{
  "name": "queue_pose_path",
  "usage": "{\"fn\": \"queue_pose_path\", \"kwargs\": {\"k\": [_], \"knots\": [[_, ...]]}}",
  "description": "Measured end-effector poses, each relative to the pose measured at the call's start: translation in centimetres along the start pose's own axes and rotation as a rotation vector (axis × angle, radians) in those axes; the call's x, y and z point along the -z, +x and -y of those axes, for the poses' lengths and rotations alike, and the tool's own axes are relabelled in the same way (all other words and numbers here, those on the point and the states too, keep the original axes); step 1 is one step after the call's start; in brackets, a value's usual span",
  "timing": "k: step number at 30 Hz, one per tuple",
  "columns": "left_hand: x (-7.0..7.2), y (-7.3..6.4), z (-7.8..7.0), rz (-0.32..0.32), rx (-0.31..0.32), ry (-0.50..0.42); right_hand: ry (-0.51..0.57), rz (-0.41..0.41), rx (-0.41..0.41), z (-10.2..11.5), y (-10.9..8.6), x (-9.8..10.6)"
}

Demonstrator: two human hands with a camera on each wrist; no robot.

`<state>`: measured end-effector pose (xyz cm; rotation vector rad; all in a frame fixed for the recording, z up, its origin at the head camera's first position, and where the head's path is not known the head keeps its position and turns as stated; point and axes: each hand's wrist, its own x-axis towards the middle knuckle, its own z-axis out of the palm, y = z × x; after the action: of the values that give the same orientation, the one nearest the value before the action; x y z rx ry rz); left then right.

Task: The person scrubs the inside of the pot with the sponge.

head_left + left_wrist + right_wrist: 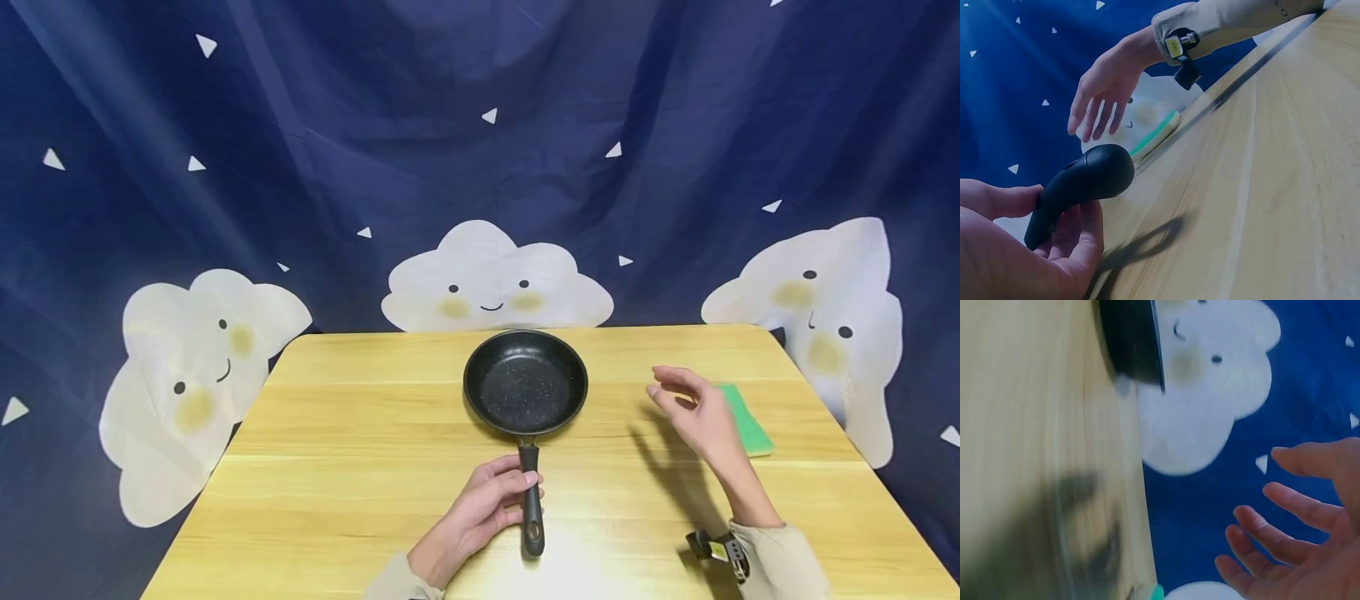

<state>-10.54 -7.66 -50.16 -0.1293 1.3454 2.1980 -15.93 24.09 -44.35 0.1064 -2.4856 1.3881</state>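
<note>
A black frying pan (525,392) with a speckled inside is at the middle of the table, its handle pointing toward me. My left hand (491,504) grips that handle (1082,178), thumb on top and fingers beneath. To the right, my right hand (701,417) hovers above the table with nothing in it, fingers apart and loosely bent in the right wrist view. Just beyond and right of it lies a green-topped sponge (746,421), partly covered by the hand in the head view. The left wrist view shows the sponge's pale underside.
The wooden table (337,475) has rounded far corners. Behind it hangs a dark blue curtain (420,167) printed with white clouds and small triangles. A small camera (720,550) is strapped to the right wrist.
</note>
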Motion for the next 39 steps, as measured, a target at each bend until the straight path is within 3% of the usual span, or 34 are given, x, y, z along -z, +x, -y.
{"fn": "queue_pose_path", "kwargs": {"k": [5,14,22,29,34,39], "knots": [[0.0,0.0,0.1,-0.011,0.000,0.002,-0.183,-0.042,-0.031,-1.4,1.2,1.9],[0.0,0.1,0.2,-0.029,-0.005,-0.002,-0.314,-0.081,-0.053,-4.7,1.7,3.6],[-0.1,0.2,0.3,-0.036,-0.005,-0.005,-0.416,0.010,-0.078,-7.4,1.0,4.4],[0.1,0.4,0.5,-0.023,-0.014,-0.010,-0.453,0.124,-0.204,-8.4,0.5,5.1],[0.0,0.3,0.5,0.004,-0.012,-0.004,-0.481,0.128,-0.235,-8.9,-0.1,5.3],[0.0,0.2,0.4,-0.017,-0.021,-0.009,-0.489,0.134,-0.221,-8.7,0.4,5.3]]}}
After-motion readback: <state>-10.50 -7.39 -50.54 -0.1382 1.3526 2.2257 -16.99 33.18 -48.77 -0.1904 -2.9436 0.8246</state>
